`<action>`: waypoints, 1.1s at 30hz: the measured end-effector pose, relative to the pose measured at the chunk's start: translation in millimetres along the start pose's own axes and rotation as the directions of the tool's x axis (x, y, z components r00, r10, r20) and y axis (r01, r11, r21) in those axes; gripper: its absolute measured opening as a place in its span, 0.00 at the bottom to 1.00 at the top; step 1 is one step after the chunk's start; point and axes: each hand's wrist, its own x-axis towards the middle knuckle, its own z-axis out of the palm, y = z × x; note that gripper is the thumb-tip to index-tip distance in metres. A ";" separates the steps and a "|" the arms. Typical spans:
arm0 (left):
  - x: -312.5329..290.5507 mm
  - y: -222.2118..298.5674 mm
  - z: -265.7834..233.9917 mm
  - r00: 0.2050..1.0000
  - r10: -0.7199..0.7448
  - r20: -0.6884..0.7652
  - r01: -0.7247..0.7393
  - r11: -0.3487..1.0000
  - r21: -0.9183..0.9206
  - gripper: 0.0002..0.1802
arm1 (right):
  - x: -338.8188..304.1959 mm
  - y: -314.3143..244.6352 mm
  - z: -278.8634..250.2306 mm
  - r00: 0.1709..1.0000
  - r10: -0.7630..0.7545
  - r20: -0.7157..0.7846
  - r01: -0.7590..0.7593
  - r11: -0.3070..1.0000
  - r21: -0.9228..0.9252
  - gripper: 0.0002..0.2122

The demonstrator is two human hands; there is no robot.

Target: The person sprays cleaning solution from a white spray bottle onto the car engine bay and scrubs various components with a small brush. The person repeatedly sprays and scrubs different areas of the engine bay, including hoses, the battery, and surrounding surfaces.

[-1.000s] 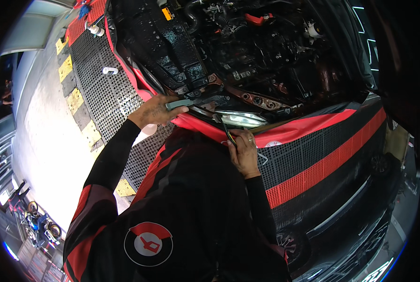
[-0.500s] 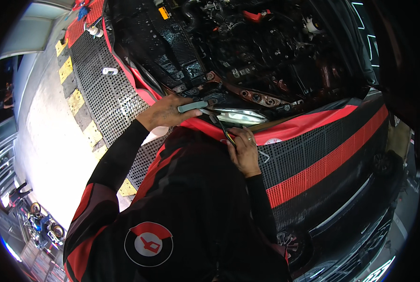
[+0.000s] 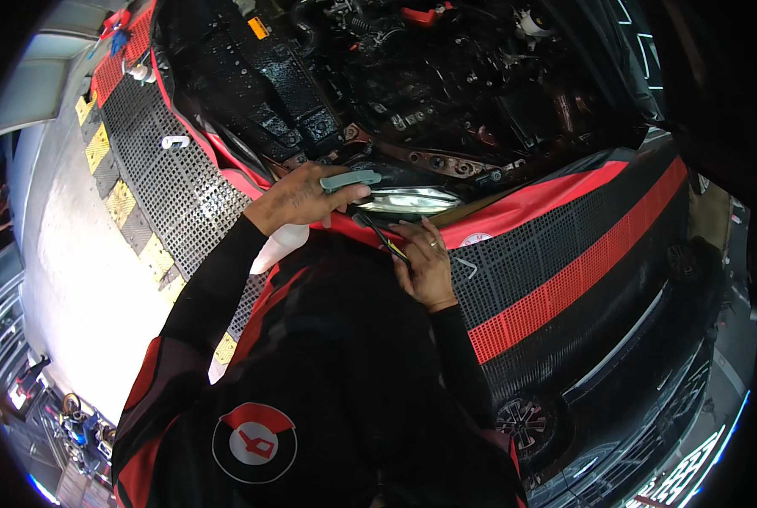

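Observation:
My left hand is closed around a flat grey-green handle-like piece at the corner of the open engine bay. Its thumb presses from below, just above the clear headlight. In front of the headlight, my right hand grips a slim black-and-yellow tool that points up and left toward the lamp's near end; its exact kind is unclear. A red cover drapes along the car's front edge between my hands and the floor. Below my left wrist hangs a whitish, bottle-like thing, partly hidden.
The dark engine bay spreads out ahead. A small white container and a spray bottle stand on the black grid floor at left. A bent metal key-like tool lies right of my right hand. Another dark car stands lower right.
The whole scene has shifted slightly left and up in view. My right hand and the black-and-yellow tool sit slightly lower against the headlight; both holds stay the same.

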 end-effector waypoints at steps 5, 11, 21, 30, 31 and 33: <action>14.1 24.0 4.8 0.992 0.115 0.057 -0.119 0.991 0.058 0.52 | -5.7 -0.9 -10.2 1.000 0.020 0.022 -0.018 0.996 -0.087 0.07; 23.3 50.6 19.7 0.988 0.151 0.041 -0.156 0.973 0.173 0.52 | -16.0 6.5 -24.9 0.991 0.125 -0.054 -0.131 0.983 -0.127 0.07; 18.9 43.9 30.2 0.972 0.233 -0.036 -0.221 0.954 0.202 0.51 | -25.2 10.1 -19.7 0.989 0.144 -0.023 -0.146 0.983 -0.112 0.06; 6.8 3.5 1.5 0.995 0.088 -0.047 -0.089 0.996 -0.019 0.40 | -24.2 12.1 -17.3 0.984 0.175 -0.020 -0.176 0.979 -0.104 0.04; 5.3 -2.8 -3.1 0.996 0.062 -0.058 -0.064 0.997 -0.033 0.40 | -24.0 12.7 -16.6 0.984 0.176 -0.026 -0.178 0.979 -0.098 0.04; 1.7 -14.8 -11.1 0.991 0.047 -0.129 -0.053 0.998 -0.039 0.38 | -23.8 13.3 -15.2 0.984 0.174 -0.041 -0.177 0.980 -0.088 0.03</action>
